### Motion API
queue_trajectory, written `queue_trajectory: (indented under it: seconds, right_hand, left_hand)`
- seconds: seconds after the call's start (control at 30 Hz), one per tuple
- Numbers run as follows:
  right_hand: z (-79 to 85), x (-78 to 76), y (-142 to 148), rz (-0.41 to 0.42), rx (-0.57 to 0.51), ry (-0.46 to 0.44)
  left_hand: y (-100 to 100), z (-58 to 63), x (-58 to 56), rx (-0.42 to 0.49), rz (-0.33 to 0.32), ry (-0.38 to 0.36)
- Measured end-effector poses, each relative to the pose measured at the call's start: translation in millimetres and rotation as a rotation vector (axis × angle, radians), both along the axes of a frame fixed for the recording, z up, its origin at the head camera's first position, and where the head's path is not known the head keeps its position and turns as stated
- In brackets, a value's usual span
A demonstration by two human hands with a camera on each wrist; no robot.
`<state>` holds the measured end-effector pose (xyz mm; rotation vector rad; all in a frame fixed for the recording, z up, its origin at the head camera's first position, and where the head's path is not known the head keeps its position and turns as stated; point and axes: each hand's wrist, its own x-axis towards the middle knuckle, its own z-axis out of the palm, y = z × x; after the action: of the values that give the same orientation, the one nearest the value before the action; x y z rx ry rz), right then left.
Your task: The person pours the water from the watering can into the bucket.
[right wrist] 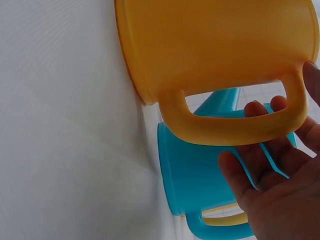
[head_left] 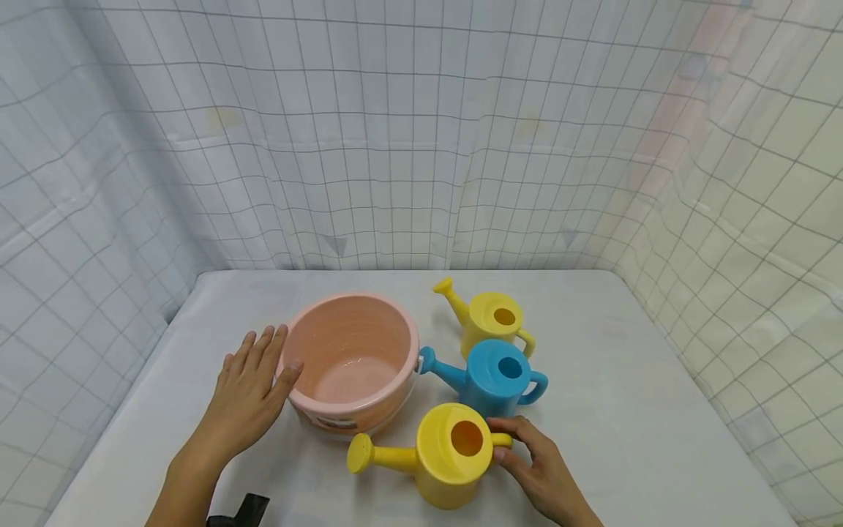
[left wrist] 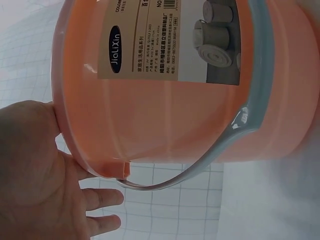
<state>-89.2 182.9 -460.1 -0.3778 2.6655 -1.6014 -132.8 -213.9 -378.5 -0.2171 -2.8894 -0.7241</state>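
A pink bucket stands upright on the white table. My left hand rests at its left rim with the fingers extended; in the left wrist view, the hand lies along the rim beside the grey bail handle. My right hand has thumb and fingers on either side of the handle of the nearest yellow watering can. In the right wrist view, the fingers pass behind that handle. Right behind this can stands a blue watering can.
Farther back is another yellow watering can, its spout pointing left. White grid-patterned curtains enclose the table at the back and sides. A black object shows at the bottom edge, near my left forearm.
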Motion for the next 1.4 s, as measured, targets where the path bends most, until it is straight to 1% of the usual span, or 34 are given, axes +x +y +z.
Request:
queue_trajectory:
  seconds: [0.13,0.27,0.37,0.5,0.63,1.0,1.2,1.4]
  right_hand:
    - [-2.2,0.3,1.0,0.035,-0.020,0.038]
    - [-1.0,0.3,0.7,0.028,-0.074,-0.027]
    - [0.8,0.5,0.2,0.014,-0.117,-0.103]
    - [1.7,0.5,-0.4,0.006,-0.151,-0.181]
    - [0.4,-0.4,-0.4,0.000,-0.178,-0.229]
    - [-6.0,-4.0,3.9,0.049,-0.263,-0.290]
    - [-9.9,-3.7,4.6,0.068,-0.303,-0.295]
    - [-11.9,-4.2,4.3,0.053,-0.332,-0.316]
  left_hand:
    - [0.3,-0.3,0.6,0.007,-0.005,-0.004]
    - [0.4,-0.8,1.0,0.014,-0.007,-0.011]
    - [0.5,-1.1,1.4,0.015,-0.005,-0.010]
    - [0.6,-1.7,1.4,0.018,-0.002,-0.008]
    - [0.9,-2.2,1.5,0.028,-0.002,-0.008]
    - [2.2,-3.7,2.6,0.044,0.007,0.003]
    - [2.4,-3.7,3.0,0.047,0.006,0.006]
    - [2.1,-4.9,2.5,0.045,0.009,0.009]
